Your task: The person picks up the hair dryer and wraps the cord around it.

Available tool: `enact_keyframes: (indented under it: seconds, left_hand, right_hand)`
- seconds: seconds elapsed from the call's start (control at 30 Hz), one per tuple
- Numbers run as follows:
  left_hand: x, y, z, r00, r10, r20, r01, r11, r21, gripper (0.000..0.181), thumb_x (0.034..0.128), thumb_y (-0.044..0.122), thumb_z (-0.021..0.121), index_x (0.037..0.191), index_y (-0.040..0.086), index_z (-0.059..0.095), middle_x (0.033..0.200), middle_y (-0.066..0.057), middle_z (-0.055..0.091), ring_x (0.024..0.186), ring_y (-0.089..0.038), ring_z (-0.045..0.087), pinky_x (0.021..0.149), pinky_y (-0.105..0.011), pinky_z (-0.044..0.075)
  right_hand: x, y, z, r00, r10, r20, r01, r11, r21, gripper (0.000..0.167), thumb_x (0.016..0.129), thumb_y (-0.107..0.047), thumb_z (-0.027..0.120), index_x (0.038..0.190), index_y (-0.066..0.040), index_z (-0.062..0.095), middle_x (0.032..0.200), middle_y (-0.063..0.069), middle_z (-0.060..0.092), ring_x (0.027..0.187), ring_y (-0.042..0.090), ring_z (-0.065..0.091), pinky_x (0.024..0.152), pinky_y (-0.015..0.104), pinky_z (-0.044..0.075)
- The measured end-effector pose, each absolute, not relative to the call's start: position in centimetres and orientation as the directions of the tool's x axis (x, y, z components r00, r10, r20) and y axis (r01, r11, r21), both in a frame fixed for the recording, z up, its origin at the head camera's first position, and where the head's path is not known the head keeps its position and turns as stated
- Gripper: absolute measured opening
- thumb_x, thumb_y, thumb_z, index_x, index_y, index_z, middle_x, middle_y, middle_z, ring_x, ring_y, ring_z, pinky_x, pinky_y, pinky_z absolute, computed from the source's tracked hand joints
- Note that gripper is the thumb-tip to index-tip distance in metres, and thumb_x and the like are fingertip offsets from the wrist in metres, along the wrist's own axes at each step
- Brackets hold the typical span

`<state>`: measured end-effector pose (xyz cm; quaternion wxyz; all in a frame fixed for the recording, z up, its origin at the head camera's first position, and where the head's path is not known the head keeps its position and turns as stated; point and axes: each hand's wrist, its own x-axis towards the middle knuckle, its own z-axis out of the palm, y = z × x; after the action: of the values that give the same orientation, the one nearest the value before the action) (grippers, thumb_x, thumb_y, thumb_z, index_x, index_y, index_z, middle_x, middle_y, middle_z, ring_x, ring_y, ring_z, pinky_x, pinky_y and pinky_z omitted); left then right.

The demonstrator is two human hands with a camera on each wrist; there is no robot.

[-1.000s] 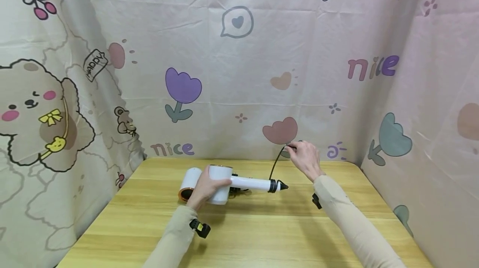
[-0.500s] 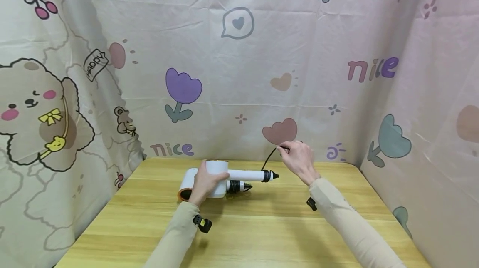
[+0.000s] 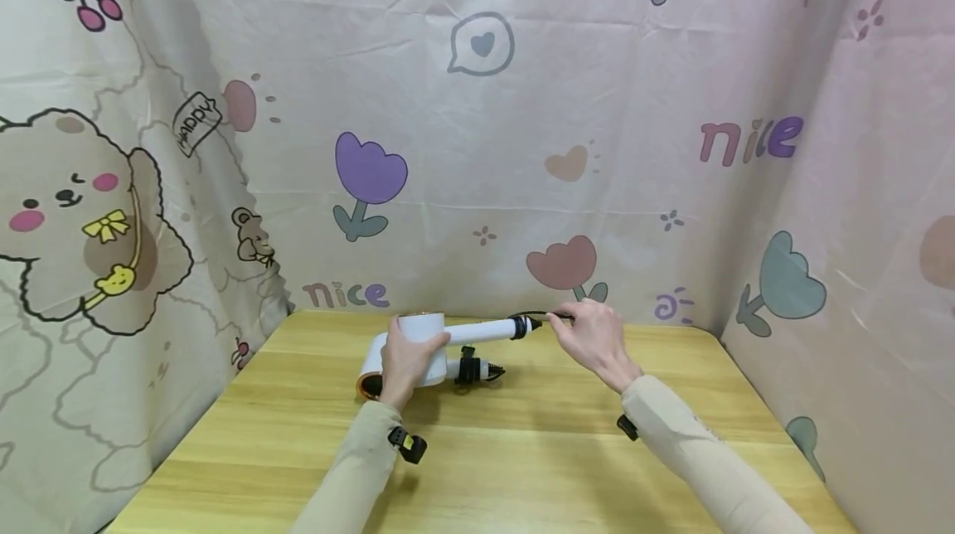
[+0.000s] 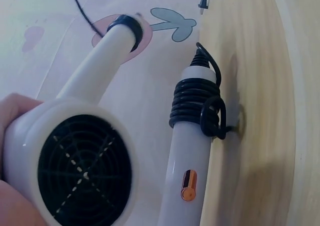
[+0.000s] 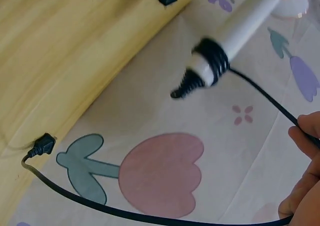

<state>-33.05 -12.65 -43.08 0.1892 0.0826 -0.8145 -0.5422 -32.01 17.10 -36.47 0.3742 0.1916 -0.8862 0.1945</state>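
My left hand grips the round head of a white hair dryer, held above the table with its handle pointing right. Black cord is coiled round the handle's end, and its loose part runs to my right hand, which pinches it. Beyond the fingers the cord hangs down to a black plug in the right wrist view. A second white dryer, with an orange-rimmed opening, lies behind and left of the held one; its cord is wrapped round its handle.
The wooden table extends under both arms. A patterned curtain hangs along its back and both sides, close behind the held dryer's handle.
The held dryer has moved up and slightly left, its handle now tilting upward to the right. The second dryer's wrapped handle shows more. My right hand has lowered, and the cord lies flatter.
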Motion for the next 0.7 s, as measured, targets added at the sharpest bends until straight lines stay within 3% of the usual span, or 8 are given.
enact_keyframes:
  seconds: [0.2,0.5,0.7]
  left_hand:
    - [-33.0,-12.5,-43.1,-0.893,-0.402,0.204,0.065,0.334,0.94,0.096,0.0694,0.051,0.083,0.143,0.009,0.036,0.114,-0.018,0.06,0.097,-0.033,0.061,0.076,-0.041,0.056]
    - [-33.3,-11.8,-43.2,-0.939,-0.345,-0.011,0.019,-0.084,0.996,0.09,0.0734,0.041,0.083,0.144,0.015,0.035,0.129,-0.015,0.048,0.101,-0.03,0.059,0.072,-0.037,0.06]
    - [-33.5,-10.9,-43.2,-0.948,-0.307,-0.09,-0.019,-0.227,0.974,0.087,0.0732,0.04,0.084,0.141,0.011,0.038,0.127,-0.013,0.05,0.1,-0.025,0.059,0.076,-0.034,0.058]
  right_hand:
    - [-31.4,17.2,-37.5,-0.644,-0.256,0.721,-0.519,0.838,-0.167,0.007,0.082,-0.023,0.076,0.08,-0.017,0.079,0.069,-0.002,0.07,0.053,0.005,0.049,0.044,0.021,0.035]
    - [-31.4,18.2,-39.1,-0.6,-0.473,0.645,-0.634,0.773,-0.022,0.008,0.084,-0.022,0.075,0.088,-0.018,0.08,0.073,-0.005,0.073,0.061,0.006,0.059,0.052,0.018,0.043]
    - [-31.6,18.1,-40.2,-0.614,-0.523,0.591,-0.637,0.771,0.02,0.012,0.087,-0.02,0.07,0.095,-0.02,0.08,0.076,-0.007,0.074,0.063,0.007,0.063,0.055,0.026,0.051]
